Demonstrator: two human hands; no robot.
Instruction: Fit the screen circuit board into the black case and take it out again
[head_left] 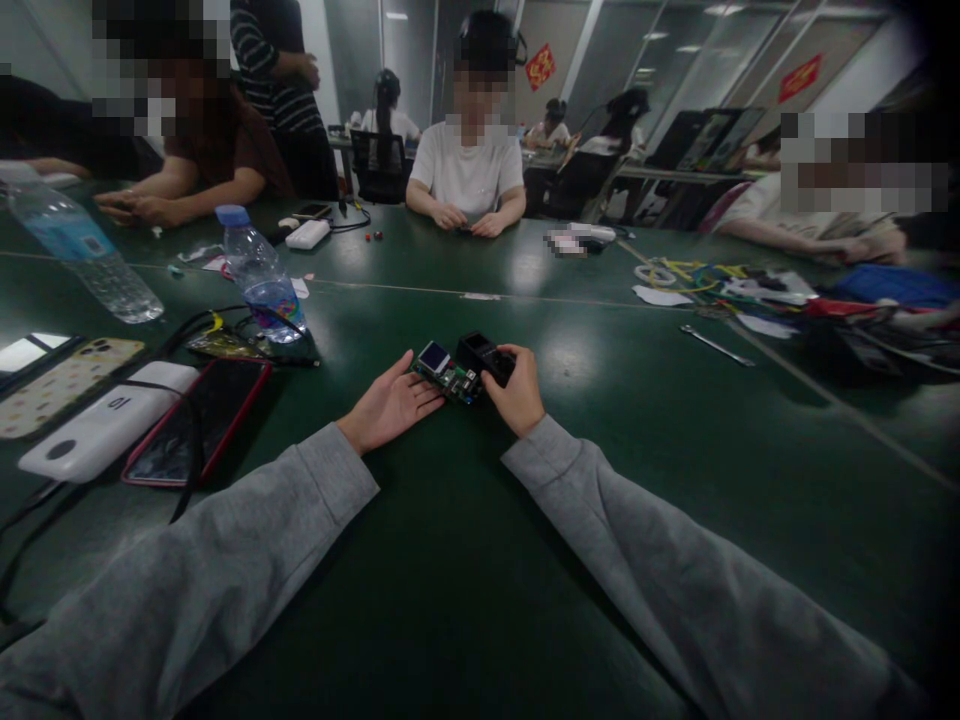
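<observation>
My left hand [390, 404] lies palm up with its fingers stretched out flat. At its fingertips is a small green circuit board [455, 378] with a little screen [433, 357] at its left end. Whether the board rests on those fingers or only touches them I cannot tell. My right hand [519, 388] is closed around a black plastic case [484, 352], thumb in front and fingers over the far right side. The case sits right beside the board's right end, tilted. Its inside is hidden from me.
To the left lie a red-edged phone [202, 420], a white power bank [112, 415], cables and two water bottles [262, 275] [86, 245]. A wrench [716, 346] and a heap of cables [750, 285] lie to the right. Across the green table [600, 450] sits a person [466, 170].
</observation>
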